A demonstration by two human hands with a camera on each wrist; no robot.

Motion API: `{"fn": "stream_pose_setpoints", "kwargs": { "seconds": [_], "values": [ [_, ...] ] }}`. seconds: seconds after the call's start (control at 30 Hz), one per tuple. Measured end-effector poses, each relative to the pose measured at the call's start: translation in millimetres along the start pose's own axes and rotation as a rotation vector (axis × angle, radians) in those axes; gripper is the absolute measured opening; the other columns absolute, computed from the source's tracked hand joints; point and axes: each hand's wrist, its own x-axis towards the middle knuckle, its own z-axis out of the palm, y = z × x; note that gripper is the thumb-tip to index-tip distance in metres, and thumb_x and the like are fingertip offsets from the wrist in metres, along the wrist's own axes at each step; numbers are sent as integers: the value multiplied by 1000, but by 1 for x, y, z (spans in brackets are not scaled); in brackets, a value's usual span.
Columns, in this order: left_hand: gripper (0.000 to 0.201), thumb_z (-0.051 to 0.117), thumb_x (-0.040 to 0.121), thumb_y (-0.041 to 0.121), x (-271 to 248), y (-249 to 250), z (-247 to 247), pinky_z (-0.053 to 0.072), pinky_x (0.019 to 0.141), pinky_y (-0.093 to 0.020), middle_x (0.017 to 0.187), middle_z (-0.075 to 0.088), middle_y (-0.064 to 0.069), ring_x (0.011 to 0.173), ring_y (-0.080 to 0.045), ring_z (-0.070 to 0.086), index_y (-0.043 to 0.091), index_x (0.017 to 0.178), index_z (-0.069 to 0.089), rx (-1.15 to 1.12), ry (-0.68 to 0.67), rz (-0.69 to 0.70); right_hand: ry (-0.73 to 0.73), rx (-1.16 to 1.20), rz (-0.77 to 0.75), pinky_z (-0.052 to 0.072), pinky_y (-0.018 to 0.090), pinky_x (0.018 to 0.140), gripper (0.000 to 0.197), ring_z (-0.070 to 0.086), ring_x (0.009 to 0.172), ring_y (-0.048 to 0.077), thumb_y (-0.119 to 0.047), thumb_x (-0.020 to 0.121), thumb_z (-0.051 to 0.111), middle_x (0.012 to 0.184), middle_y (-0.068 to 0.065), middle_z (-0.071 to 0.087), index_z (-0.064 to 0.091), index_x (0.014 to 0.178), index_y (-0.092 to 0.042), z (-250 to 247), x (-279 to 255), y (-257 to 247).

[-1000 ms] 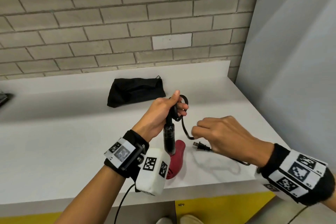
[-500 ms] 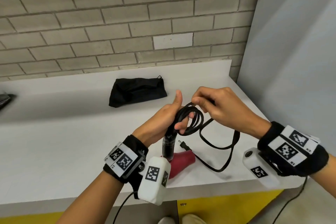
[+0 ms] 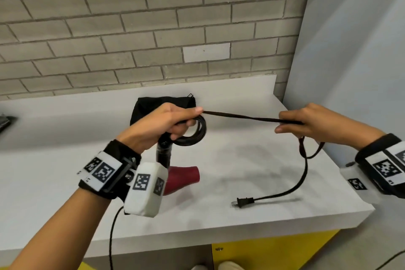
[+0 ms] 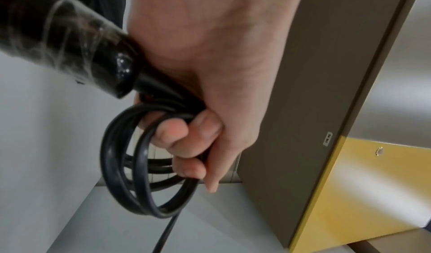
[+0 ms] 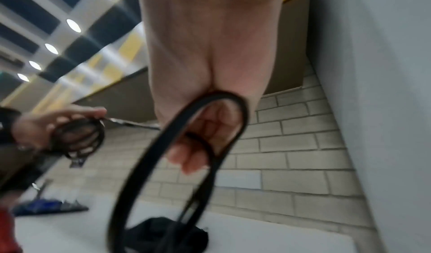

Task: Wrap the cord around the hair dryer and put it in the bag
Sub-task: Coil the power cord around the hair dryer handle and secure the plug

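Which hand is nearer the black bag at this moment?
Left. The left hand holds the cord coils directly in front of the black bag, overlapping it in the head view; the right hand is far off to its right.

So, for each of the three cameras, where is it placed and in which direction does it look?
Head: worn on the head, looking down at the counter; shows both forearms, left hand, right hand.
Left wrist: under the left wrist, looking along the palm at the coiled cord.
Right wrist: under the right wrist, looking along the right hand's fingers toward the brick wall.
Shared: cord and black bag in the head and right wrist views.
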Motion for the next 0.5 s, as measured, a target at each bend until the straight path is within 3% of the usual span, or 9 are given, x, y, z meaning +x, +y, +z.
{"fn": "stream_pose_setpoints", "kwargs": {
  "seconds": [0.13, 0.23, 0.3, 0.37, 0.5],
  "values": [
    [43, 59, 85, 45, -5, -5, -13, 28, 47, -18, 39, 24, 5, 41, -15, 23, 16, 55, 49, 16, 28, -9, -25, 8, 62, 38, 18, 54, 26, 52, 59, 9, -38, 85, 61, 57, -2, 58, 49, 67, -24, 5, -4, 14],
    [42, 60, 82, 45, -8, -9, -29, 23, 48, -23, 37, 23, 8, 40, -14, 22, 19, 52, 48, -29, 104, -15, -39, 18, 53, 39, 13, 68, 10, 50, 84, 1, -25, 84, 68, 80, -9, 60, 58, 83, -27, 9, -11, 27],
    [45, 62, 85, 44, -11, -12, -39, 22, 50, -26, 36, 23, 8, 40, -13, 22, 21, 49, 48, -34, 141, -13, -29, -1, 21, 38, 9, 77, 23, 42, 96, 0, -17, 85, 68, 97, -13, 53, 56, 99, -31, 16, -15, 35],
    [46, 62, 86, 46, -14, -14, -46, 23, 51, -26, 37, 23, 7, 41, -14, 22, 21, 50, 48, -15, 161, -9, 18, -1, 50, 38, 8, 78, 30, 36, 97, 2, -16, 85, 67, 104, -10, 46, 56, 111, -26, 21, -18, 36],
    [44, 62, 82, 48, -17, -17, -58, 25, 49, -23, 37, 23, 7, 41, -15, 23, 19, 53, 48, -7, 192, -6, 17, 24, 59, 38, 3, 83, 36, 31, 107, -7, -20, 85, 67, 110, -6, 43, 53, 117, -19, 32, -19, 34]
  ]
}}
